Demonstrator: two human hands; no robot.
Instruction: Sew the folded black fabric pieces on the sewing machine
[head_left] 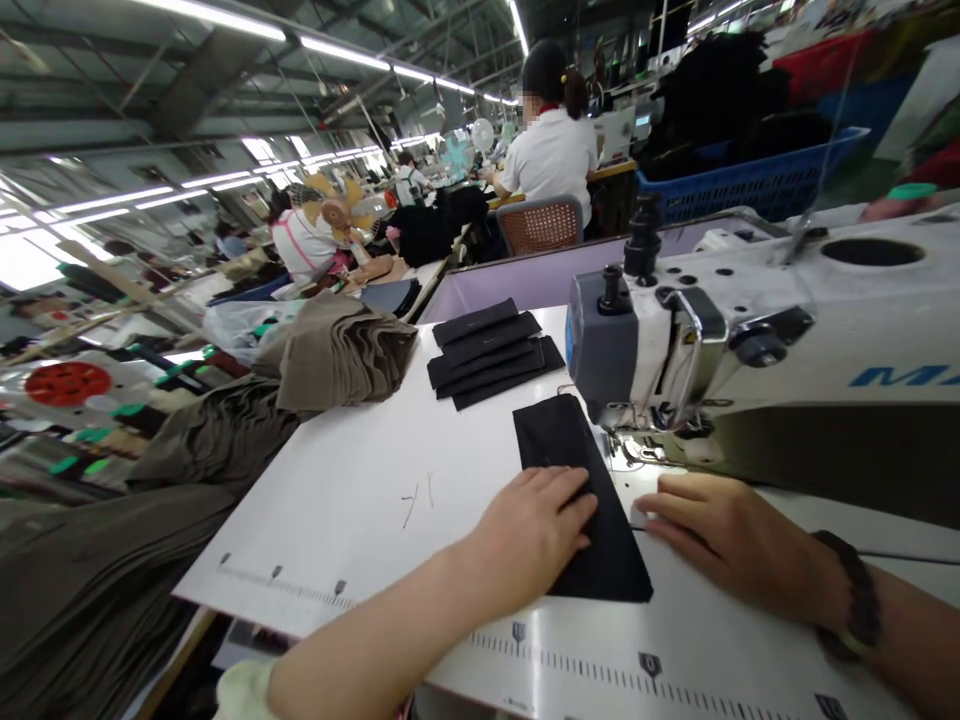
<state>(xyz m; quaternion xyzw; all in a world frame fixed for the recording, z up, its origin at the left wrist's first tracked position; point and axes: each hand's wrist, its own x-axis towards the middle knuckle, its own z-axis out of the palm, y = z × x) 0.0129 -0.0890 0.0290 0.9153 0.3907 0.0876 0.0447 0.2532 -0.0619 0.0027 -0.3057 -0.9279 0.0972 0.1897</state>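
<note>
A dark, folded piece of black fabric (581,500) lies flat on the white sewing table (360,500), just left of the presser foot (641,450). My left hand (536,530) rests on this piece, fingers stretched out and pressed lightly on its surface. To the right, my right hand (724,535) lies on the machine bed just in front of the presser foot, with its fingers extended leftward and no cloth seen in them. The sewing machine's head (675,340) stands above the bed. Behind the fabric lies a fanned stack of black fabric pieces (491,350).
Brown-grey fabric bundles (337,350) are heaped at the table's left edge, beside thread cones (135,420). A ruler scale (585,660) runs along the front edge. Beyond a purple partition (495,285), a person in white (551,155) sits near a blue basket (750,190).
</note>
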